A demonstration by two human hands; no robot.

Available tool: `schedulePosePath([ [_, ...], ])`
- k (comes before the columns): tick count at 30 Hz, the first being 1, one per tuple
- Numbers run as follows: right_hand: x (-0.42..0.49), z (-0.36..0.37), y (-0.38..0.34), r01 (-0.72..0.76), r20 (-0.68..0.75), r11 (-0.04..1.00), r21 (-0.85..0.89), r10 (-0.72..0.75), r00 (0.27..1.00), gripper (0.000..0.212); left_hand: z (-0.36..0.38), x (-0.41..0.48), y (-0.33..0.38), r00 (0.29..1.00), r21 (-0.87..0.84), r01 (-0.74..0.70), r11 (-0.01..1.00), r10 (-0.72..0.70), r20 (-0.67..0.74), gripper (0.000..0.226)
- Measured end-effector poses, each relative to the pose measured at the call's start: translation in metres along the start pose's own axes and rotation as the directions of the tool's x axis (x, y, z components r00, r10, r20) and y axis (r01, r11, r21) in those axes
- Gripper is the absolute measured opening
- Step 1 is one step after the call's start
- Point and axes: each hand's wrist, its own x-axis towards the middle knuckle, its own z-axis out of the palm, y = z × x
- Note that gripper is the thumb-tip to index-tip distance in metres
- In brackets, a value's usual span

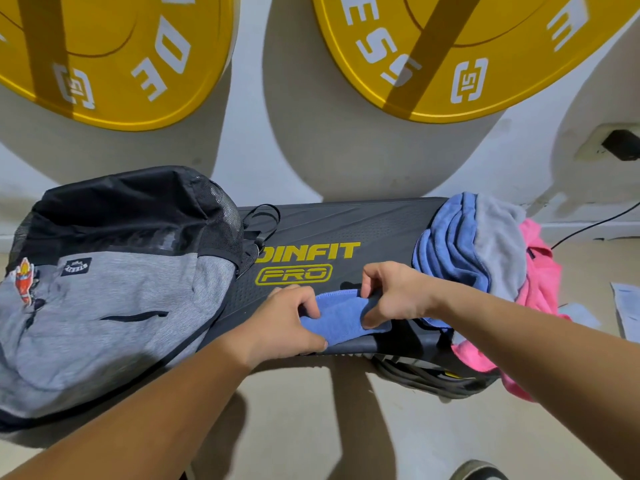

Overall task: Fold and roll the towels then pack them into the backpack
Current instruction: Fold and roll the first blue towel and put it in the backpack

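Note:
A small blue towel point(341, 318) lies folded at the front edge of a black bench point(346, 226). My left hand point(284, 322) grips its left end with curled fingers. My right hand point(391, 292) pinches its right end between thumb and fingers. A grey and black backpack point(114, 282) lies on the left end of the bench, its front pocket zipper facing me. A pile of towels sits on the right end: blue ones point(450, 251), a grey one point(502, 244) and a pink one point(540, 289) hanging over the edge.
Two yellow weight plates point(114, 57) point(460, 53) lean on the white wall behind the bench. A wall socket with a black plug point(620, 145) and its cable are at the right. Papers point(627, 310) lie on the floor at the right. A shoe point(481, 471) shows below.

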Motion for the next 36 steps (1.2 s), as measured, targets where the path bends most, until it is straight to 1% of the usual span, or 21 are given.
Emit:
schedulePosePath([
  [2, -0.001, 0.000, -0.004, 0.021, -0.002, 0.999, 0.043, -0.021, 1.000, 0.038, -0.002, 0.000, 0.000, 1.000, 0.018, -0.016, 1.000, 0.016, 0.013, 0.047],
  [5, -0.003, -0.003, -0.009, 0.051, 0.004, 0.977, 0.207, -0.053, 0.999, 0.037, -0.003, -0.002, 0.002, 0.999, -0.001, -0.039, 0.999, 0.039, 0.027, 0.050],
  [6, -0.002, -0.006, -0.011, 0.063, -0.002, 0.963, 0.263, -0.065, 0.998, 0.035, -0.005, -0.004, 0.005, 0.998, -0.034, -0.047, 0.998, 0.048, 0.032, 0.049],
  [8, 0.001, -0.014, -0.016, 0.088, 0.001, 0.931, 0.355, -0.094, 0.996, 0.029, -0.012, -0.012, 0.011, 0.999, -0.178, -0.007, 0.984, 0.016, 0.048, 0.049],
  [10, 0.001, -0.020, -0.026, 0.115, 0.027, 0.909, 0.401, -0.137, 0.990, 0.026, -0.026, -0.024, 0.023, 0.995, -0.309, 0.076, 0.948, -0.051, 0.090, 0.060],
  [11, 0.001, -0.022, -0.034, 0.132, 0.045, 0.900, 0.415, -0.166, 0.985, 0.024, -0.035, -0.030, 0.029, 0.991, -0.326, 0.091, 0.941, -0.053, 0.122, 0.069],
  [12, 0.000, -0.023, -0.043, 0.148, 0.063, 0.888, 0.436, -0.195, 0.979, 0.024, -0.043, -0.036, 0.035, 0.987, -0.310, 0.082, 0.947, -0.033, 0.160, 0.072],
  [13, 0.001, -0.022, -0.053, 0.160, 0.081, 0.872, 0.462, -0.221, 0.972, 0.025, -0.051, -0.042, 0.039, 0.982, -0.274, 0.061, 0.960, -0.009, 0.189, 0.066],
  [14, 0.001, -0.021, -0.064, 0.166, 0.099, 0.859, 0.485, -0.242, 0.965, 0.026, -0.060, -0.048, 0.043, 0.979, -0.224, 0.048, 0.973, -0.001, 0.206, 0.054],
  [15, 0.002, -0.019, -0.076, 0.173, 0.115, 0.848, 0.501, -0.263, 0.958, 0.028, -0.070, -0.055, 0.046, 0.979, -0.180, 0.056, 0.982, -0.019, 0.202, 0.042],
  [16, 0.002, -0.016, -0.087, 0.181, 0.129, 0.839, 0.513, -0.284, 0.950, 0.029, -0.079, -0.062, 0.047, 0.982, -0.161, 0.076, 0.984, -0.046, 0.184, 0.037],
  [19, 0.003, -0.006, -0.115, 0.178, 0.164, 0.810, 0.559, -0.318, 0.934, 0.022, -0.104, -0.081, 0.039, 0.983, -0.162, 0.153, 0.975, -0.133, 0.126, 0.039],
  [21, 0.003, 0.002, -0.129, 0.156, 0.168, 0.802, 0.577, -0.303, 0.938, 0.013, -0.120, -0.094, 0.034, 0.984, -0.184, 0.161, 0.970, -0.143, 0.107, 0.035],
  [24, 0.007, 0.018, -0.147, 0.158, 0.136, 0.816, 0.555, -0.277, 0.951, 0.007, -0.141, -0.107, 0.025, 0.977, -0.158, 0.171, 0.973, -0.145, 0.158, 0.031],
  [27, 0.014, 0.037, -0.163, 0.165, 0.074, 0.826, 0.538, -0.242, 0.967, 0.013, -0.163, -0.113, 0.009, 0.959, -0.066, 0.188, 0.980, -0.169, 0.227, 0.034],
  [29, 0.020, 0.052, -0.173, 0.167, 0.028, 0.830, 0.532, -0.214, 0.976, 0.021, -0.177, -0.115, -0.004, 0.955, 0.033, 0.186, 0.982, -0.189, 0.228, 0.035],
  [31, 0.028, 0.069, -0.179, 0.199, -0.092, 0.841, 0.504, -0.176, 0.980, 0.030, -0.187, -0.115, -0.019, 0.969, 0.103, 0.177, 0.979, -0.192, 0.156, 0.030],
  [33, 0.038, 0.085, -0.183, 0.260, -0.272, 0.909, 0.327, -0.172, 0.947, 0.030, -0.191, -0.116, -0.034, 0.984, 0.108, 0.173, 0.979, -0.177, 0.020, 0.019],
  [34, 0.043, 0.092, -0.184, 0.282, -0.322, 0.935, 0.216, -0.204, 0.925, 0.023, -0.192, -0.116, -0.043, 0.983, 0.091, 0.178, 0.980, -0.173, -0.062, 0.019],
  [35, 0.047, 0.098, -0.185, 0.306, -0.325, 0.945, 0.119, -0.254, 0.911, 0.014, -0.190, -0.118, -0.055, 0.974, 0.060, 0.186, 0.981, -0.176, -0.144, 0.024],
  [36, 0.050, 0.105, -0.186, 0.342, -0.294, 0.940, 0.009, -0.324, 0.899, 0.008, -0.187, -0.119, -0.067, 0.958, 0.028, 0.196, 0.980, -0.185, -0.218, 0.025],
])
